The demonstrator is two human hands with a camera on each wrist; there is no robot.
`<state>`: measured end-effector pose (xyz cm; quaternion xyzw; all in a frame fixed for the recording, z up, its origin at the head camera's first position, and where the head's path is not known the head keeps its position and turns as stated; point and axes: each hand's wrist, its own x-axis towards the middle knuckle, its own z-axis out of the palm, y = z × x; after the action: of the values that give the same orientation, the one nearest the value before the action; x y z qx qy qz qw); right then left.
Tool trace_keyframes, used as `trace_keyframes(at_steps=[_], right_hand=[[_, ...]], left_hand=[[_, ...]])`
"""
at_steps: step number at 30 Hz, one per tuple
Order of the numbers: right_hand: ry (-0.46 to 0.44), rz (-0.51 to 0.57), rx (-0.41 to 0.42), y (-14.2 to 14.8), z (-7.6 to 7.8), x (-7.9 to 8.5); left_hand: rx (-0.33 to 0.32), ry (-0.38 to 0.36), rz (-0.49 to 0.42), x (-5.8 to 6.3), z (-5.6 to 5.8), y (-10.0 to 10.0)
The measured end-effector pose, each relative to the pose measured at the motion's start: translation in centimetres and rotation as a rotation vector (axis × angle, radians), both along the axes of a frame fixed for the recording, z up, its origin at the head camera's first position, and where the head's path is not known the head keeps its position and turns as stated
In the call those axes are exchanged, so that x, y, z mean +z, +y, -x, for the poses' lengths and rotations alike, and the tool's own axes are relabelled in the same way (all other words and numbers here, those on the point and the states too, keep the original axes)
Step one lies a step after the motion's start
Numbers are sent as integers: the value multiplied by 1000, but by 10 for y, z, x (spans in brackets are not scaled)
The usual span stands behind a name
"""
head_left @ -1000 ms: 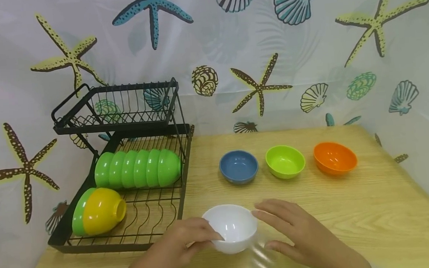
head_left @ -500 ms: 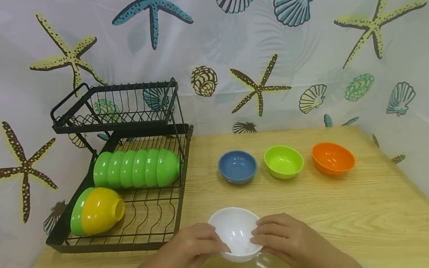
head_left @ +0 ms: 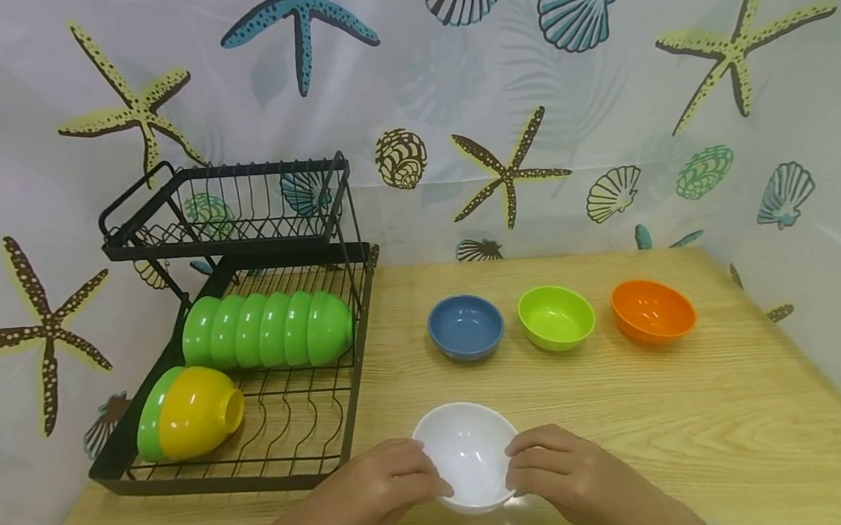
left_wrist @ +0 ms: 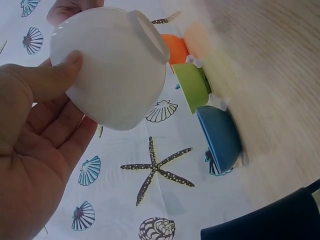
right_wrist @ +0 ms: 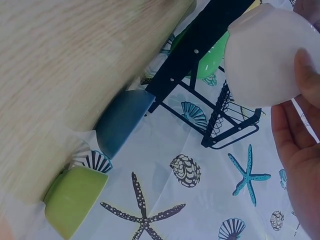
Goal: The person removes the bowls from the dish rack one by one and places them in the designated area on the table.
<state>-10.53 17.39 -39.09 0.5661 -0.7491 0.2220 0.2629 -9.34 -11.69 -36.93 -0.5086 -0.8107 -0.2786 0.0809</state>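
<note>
A white bowl (head_left: 470, 452) is held above the front of the table, its opening tipped up toward the head camera. My left hand (head_left: 387, 488) pinches its left rim, thumb on the outside and fingers over the edge. On the opposite side my right hand (head_left: 569, 473) grips the rim the same way. The left wrist view shows the left thumb pressed to the outer wall of the white bowl (left_wrist: 112, 70), whose foot faces the table. In the right wrist view the right thumb lies against the outside of the white bowl (right_wrist: 265, 57).
A black two-tier dish rack (head_left: 260, 483) stands at the left. It holds a row of several green bowls (head_left: 267, 330) and a yellow bowl (head_left: 195, 412) nested with a green one. Behind my hands sit a blue bowl (head_left: 466, 328), a lime bowl (head_left: 556, 318) and an orange bowl (head_left: 653, 311).
My right hand has come in from the right and taken hold of the white bowl's rim. The bowl has moved slightly to the right, with my left hand still gripping it.
</note>
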Motion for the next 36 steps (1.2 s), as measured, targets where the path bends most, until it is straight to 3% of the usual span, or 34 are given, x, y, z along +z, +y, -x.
trace_keyframes(at_steps=[5, 11, 19, 29, 36], right_hand=[[35, -12, -37, -1, 5, -2], [138, -7, -119, -2, 16, -9], [83, -109, -235, -2, 26, -18], [100, -261, -309, -5, 30, -24], [62, -319, -314, -10, 32, -22]], left_hand=[[42, 82, -44, -2, 4, -3], [175, 226, -39, -1, 10, -17], [380, 143, 29, 3, 9, -36], [433, 136, 40, 2, 10, -43], [403, 161, 35, 0, 11, -43]])
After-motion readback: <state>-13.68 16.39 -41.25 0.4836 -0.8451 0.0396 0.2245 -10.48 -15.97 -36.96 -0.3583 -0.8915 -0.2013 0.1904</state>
